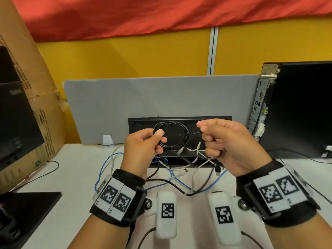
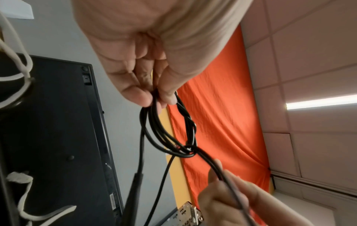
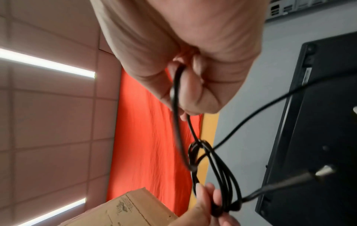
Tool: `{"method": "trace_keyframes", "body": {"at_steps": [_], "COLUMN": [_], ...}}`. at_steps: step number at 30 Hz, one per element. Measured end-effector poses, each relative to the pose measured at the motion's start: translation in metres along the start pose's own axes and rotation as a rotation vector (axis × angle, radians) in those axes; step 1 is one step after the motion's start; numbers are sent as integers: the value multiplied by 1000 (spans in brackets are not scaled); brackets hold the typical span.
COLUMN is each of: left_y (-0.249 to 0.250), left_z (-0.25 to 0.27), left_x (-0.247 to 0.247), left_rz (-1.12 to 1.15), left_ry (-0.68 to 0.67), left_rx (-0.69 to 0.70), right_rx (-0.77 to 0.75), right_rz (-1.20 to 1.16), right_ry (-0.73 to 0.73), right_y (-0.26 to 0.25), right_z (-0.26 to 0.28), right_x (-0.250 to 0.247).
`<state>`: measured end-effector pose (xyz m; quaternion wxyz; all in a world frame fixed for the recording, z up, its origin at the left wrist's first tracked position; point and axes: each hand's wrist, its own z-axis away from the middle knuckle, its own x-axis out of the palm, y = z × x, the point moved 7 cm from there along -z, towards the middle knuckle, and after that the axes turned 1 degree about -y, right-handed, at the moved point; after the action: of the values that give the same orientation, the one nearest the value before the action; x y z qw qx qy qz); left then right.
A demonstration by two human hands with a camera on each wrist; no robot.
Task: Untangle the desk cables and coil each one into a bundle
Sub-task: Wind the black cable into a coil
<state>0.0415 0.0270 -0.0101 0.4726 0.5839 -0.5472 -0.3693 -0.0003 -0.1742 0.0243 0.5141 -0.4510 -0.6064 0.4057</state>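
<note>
black cable (image 1: 170,134) coil is pinched by left hand (image 1: 143,148), raised over desk (image 1: 75,169) | tail is gripped by right hand (image 1: 230,144) | loose cables (image 1: 179,169) are tangled below | cardboard box (image 1: 36,97) is stood left

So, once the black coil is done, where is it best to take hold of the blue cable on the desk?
Probably at its bare loop on the left, coming from above with the left hand. There the blue cable lies alone on the desk; toward the middle it crosses white cables and black ones.
</note>
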Motion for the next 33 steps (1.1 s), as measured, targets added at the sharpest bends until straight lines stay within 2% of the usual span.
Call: {"method": "trace_keyframes", "body": {"at_steps": [4,9,13,16,19,21,24,26,29,33], "left_y": [0,0,-1,0,3,4,2,-1,-4,-1], "left_z": [-5,-11,-7,-5,-4,-3,-4,-4,-3,-2], "left_x": [-17,-35,-29,-30,-34,-37,-41,-42,-41,-30], "left_rz": [36,140,153,176,160,139,187,233,275,375], "left_ry": [123,193,210,242,287,307,320,323,301,211], "left_rx": [8,-16,0,0,26,35,-7,-45,-92,-118], "right_rx": [-69,-114,-168,-186,-47,-59,-314,-369,-310,-168], "right_rz": [161,175,474,628,521,472,443,359,375,562], "right_ry": [31,47,90,7,-136,-164,46,126,120,8], "right_y": [-12,-26,-32,-29,-19,-22,-44,-46,-35,-17], "right_z": [3,7,10,11,11,13,13,11,5,-4], "right_x": [-8,-19,-23,-15,-10,-10,-24,-31,-33,-21]}}
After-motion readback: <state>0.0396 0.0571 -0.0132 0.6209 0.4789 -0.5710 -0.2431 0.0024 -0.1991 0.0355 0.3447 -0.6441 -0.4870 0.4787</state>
